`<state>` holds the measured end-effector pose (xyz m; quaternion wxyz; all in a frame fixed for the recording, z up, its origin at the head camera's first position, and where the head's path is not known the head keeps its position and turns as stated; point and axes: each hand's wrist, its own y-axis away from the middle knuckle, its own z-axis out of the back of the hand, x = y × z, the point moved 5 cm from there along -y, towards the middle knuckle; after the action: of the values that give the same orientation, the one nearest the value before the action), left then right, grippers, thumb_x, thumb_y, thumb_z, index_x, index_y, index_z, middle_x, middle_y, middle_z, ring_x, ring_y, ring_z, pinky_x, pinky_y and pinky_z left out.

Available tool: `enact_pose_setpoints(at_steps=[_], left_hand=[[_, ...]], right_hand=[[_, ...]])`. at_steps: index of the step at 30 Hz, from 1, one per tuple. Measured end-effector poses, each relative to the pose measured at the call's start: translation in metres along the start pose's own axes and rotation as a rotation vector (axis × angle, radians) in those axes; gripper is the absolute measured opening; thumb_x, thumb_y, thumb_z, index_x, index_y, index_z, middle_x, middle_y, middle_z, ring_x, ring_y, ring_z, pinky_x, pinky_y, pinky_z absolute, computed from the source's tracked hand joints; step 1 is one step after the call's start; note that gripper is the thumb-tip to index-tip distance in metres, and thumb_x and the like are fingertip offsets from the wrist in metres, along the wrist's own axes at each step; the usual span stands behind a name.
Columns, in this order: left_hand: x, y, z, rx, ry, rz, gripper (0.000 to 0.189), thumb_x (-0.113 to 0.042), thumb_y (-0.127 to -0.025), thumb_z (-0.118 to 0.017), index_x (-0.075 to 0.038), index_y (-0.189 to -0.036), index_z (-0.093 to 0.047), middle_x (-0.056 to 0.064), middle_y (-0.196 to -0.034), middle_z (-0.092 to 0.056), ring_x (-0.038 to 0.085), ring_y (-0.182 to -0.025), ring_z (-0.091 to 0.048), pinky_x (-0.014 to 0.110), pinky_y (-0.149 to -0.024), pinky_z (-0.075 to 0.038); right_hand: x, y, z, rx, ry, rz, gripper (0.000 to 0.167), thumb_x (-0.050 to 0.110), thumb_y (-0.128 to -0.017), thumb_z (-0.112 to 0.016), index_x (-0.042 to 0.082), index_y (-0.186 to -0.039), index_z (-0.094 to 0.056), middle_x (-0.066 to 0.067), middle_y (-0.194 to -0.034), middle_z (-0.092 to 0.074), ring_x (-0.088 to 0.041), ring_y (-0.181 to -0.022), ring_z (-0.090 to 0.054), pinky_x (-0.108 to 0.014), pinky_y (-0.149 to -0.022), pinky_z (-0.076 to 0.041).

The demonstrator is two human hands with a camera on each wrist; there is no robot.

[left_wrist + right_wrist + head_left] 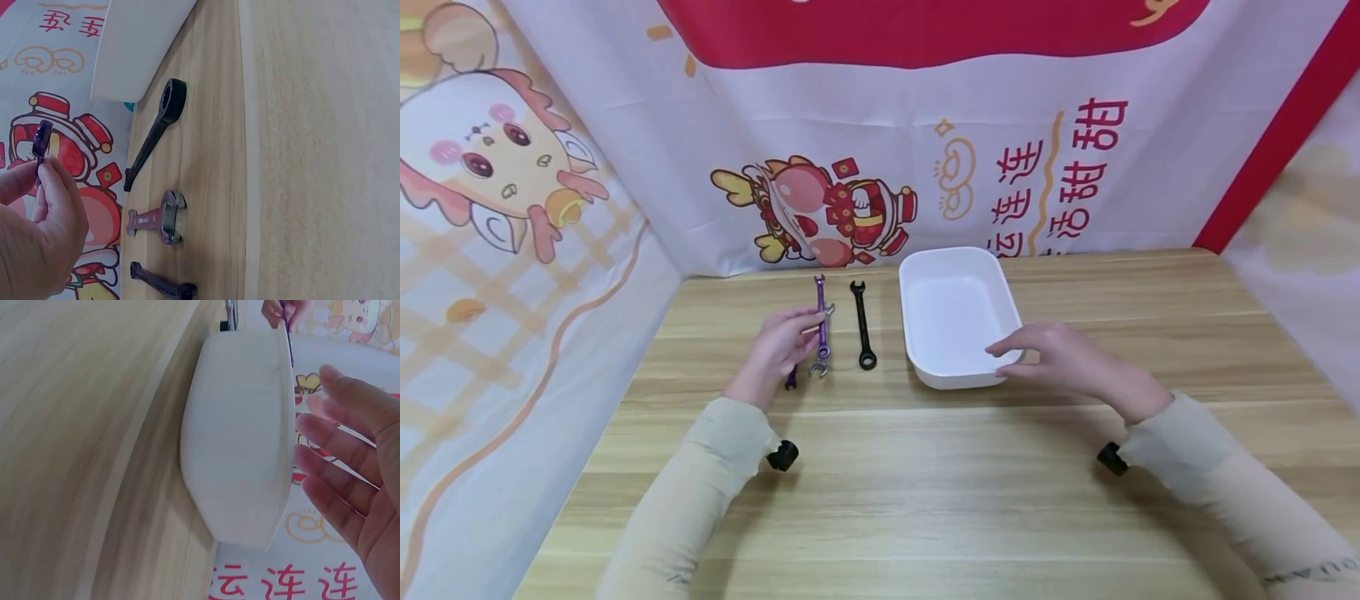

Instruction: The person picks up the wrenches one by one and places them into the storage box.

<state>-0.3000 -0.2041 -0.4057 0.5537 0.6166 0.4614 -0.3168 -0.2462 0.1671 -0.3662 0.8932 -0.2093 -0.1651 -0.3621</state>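
My left hand (pixel 778 346) pinches a shiny purple combination wrench (pixel 822 325) between thumb and fingers. In the left wrist view, that wrench is raised above the table. Below it lie a silver wrench (pixel 818 369) and a dark purple wrench (pixel 791 381), partly hidden by the hand in the head view. A black ratchet wrench (pixel 862 327) lies just to their right. My right hand (pixel 1054 358) hovers at the near right corner of a white plastic tub (pixel 958 381). Its fingers are spread and loosely bent around nothing, with fingertips right by the rim in the right wrist view.
The tub stands on a wood-grain table (pixel 925 483), toward the back. A printed curtain (pixel 820 108) hangs behind the table's far edge, with another patterned cloth (pixel 497 333) along the left side. Black wrist devices (pixel 783 456) protrude below both sleeves.
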Motion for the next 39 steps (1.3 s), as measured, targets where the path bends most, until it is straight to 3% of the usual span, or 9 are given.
enact_pose_setpoints(at_steps=[8, 15, 23, 32, 39], left_hand=[[0.000, -0.002, -0.014, -0.014, 0.037, 0.016, 0.030, -0.001, -0.101, -0.060, 0.001, -0.132, -0.058, 0.002, -0.093, -0.067, 0.011, -0.082, -0.064, 0.015, -0.073, -0.055], [0.001, 0.001, -0.024, -0.003, 0.035, 0.026, 0.033, -0.004, -0.102, -0.061, -0.001, -0.134, -0.058, 0.004, -0.100, -0.064, 0.011, -0.084, -0.062, 0.015, -0.075, -0.055], [-0.002, 0.007, -0.035, 0.011, 0.060, 0.027, 0.028, -0.005, -0.101, -0.062, -0.004, -0.129, -0.061, 0.004, -0.103, -0.063, 0.011, -0.083, -0.062, 0.016, -0.076, -0.055], [-0.004, 0.010, -0.059, 0.041, 0.095, 0.032, 0.038, -0.001, -0.101, -0.061, 0.002, -0.139, -0.054, 0.007, -0.107, -0.064, 0.014, -0.088, -0.064, 0.018, -0.079, -0.056], [-0.005, 0.011, -0.075, 0.056, 0.112, 0.027, 0.024, 0.001, -0.098, -0.063, -0.003, -0.122, -0.067, 0.008, -0.103, -0.065, 0.016, -0.087, -0.065, 0.020, -0.082, -0.057]], right_hand=[[-0.007, 0.010, -0.002, -0.087, 0.074, 0.185, 0.028, 0.001, -0.075, -0.090, 0.008, -0.101, -0.081, -0.003, -0.099, -0.077, -0.019, -0.090, -0.073, -0.039, -0.077, -0.062], [-0.005, 0.015, -0.002, -0.166, 0.103, 0.320, 0.033, -0.009, -0.067, -0.090, 0.006, -0.095, -0.079, -0.005, -0.095, -0.076, -0.022, -0.086, -0.072, -0.041, -0.072, -0.062], [-0.006, 0.018, -0.004, -0.143, 0.154, 0.306, 0.031, -0.005, -0.072, -0.089, 0.007, -0.099, -0.079, -0.005, -0.098, -0.077, -0.022, -0.089, -0.074, -0.040, -0.074, -0.062], [-0.007, 0.020, -0.005, -0.152, 0.175, 0.318, 0.034, -0.005, -0.070, -0.090, 0.008, -0.100, -0.080, -0.004, -0.098, -0.078, -0.021, -0.088, -0.075, -0.038, -0.072, -0.063], [-0.007, 0.023, -0.004, -0.162, 0.171, 0.334, 0.039, -0.009, -0.068, -0.089, 0.006, -0.103, -0.080, -0.007, -0.102, -0.078, -0.024, -0.091, -0.075, -0.040, -0.074, -0.063]])
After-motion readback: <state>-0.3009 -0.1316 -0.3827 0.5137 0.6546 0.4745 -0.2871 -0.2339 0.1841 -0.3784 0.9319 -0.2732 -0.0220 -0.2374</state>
